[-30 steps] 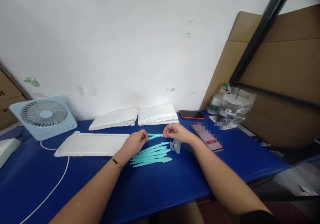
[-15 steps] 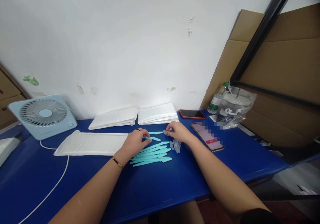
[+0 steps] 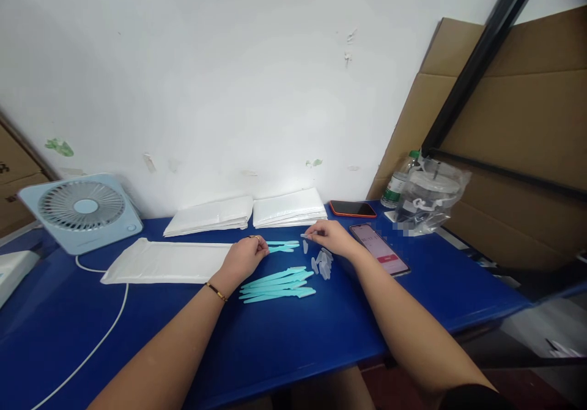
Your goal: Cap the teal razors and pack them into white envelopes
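My left hand point(image 3: 245, 258) is closed at the fingertips on the handle ends of a few turquoise eyebrow razors point(image 3: 285, 246), whose blade ends point right. My right hand point(image 3: 331, 236) pinches a small translucent blade cap point(image 3: 304, 236) just beyond those blade ends. One loose cap point(image 3: 306, 247) lies right under my right fingertips. A small heap of translucent caps point(image 3: 324, 264) rests on the blue table point(image 3: 284, 343), nearer to me. Several more turquoise razors point(image 3: 277, 285) lie fanned out below my left hand, blade ends to the right.
A flat white padded pouch point(image 3: 169, 262) extends left from my left hand. Two stacks of white pouches point(image 3: 208, 215) stand against the wall. A fan point(image 3: 85, 208) with a white cable is at left; two phones point(image 3: 353, 208), a bottle point(image 3: 397, 184) and a bagged cup point(image 3: 431, 193) at right.
The razors by my left hand have been drawn together, away from the fanned group. My right hand has risen slightly with a cap, and a loose cap now shows below it.
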`<state>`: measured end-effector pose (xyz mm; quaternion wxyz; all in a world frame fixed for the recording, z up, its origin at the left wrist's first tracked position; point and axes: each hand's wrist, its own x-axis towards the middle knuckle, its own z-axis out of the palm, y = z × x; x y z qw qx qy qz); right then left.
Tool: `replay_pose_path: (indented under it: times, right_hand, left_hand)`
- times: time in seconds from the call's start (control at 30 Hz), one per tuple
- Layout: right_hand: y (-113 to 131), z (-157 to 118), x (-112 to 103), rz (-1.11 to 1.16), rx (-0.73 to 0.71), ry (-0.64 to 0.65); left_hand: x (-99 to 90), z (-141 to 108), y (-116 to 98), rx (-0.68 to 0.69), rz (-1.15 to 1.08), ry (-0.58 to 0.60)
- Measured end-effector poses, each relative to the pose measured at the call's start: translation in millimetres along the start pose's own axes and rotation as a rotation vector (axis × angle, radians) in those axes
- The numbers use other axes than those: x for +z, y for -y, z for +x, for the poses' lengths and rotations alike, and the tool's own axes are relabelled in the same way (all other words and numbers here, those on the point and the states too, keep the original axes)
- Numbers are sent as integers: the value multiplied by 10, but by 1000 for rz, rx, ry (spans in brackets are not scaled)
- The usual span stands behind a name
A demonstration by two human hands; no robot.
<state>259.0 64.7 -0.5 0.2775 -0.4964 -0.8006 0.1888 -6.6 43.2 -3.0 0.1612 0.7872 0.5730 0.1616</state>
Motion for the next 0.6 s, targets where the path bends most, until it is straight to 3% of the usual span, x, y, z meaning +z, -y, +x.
replay_pose_path:
  times: [0.17,0.43,0.6]
  right_hand:
    - [47,-28,-5,190,24,89]
    - [52,-21,-11,245,36,71]
    - [138,7,139,305,11,122]
  left_hand:
    - [-11,11,-2,5,-46,-17]
    - [-21,11,52,14,-65,-31]
    - [9,2,-12,60,-96,-30]
